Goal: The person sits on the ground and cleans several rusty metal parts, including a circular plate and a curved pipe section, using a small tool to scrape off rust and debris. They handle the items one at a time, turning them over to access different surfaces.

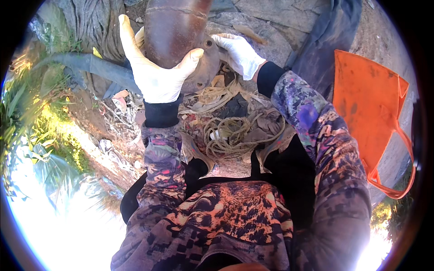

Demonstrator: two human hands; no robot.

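Observation:
A rusty brown metal pipe (174,35) stands at the top of the view, with a jagged seam across it and its upper end cut off by the picture's rim. At its lower right sits a flange (207,69) with bolt holes. My left hand (157,74), in a white glove, cups the near end of the pipe, thumb on the right and fingers along the left side. My right hand (239,54), gloved too, has its fingertips at the flange's right edge beside a bolt hole. Its palm side is hidden.
A coil of rope (230,135) lies between my shoes among scraps and dry fibres. An orange bag (364,108) with a strap rests at right. Dark sheeting (325,44) and grey cloth (95,27) cover the ground behind. Plants (44,135) grow at left.

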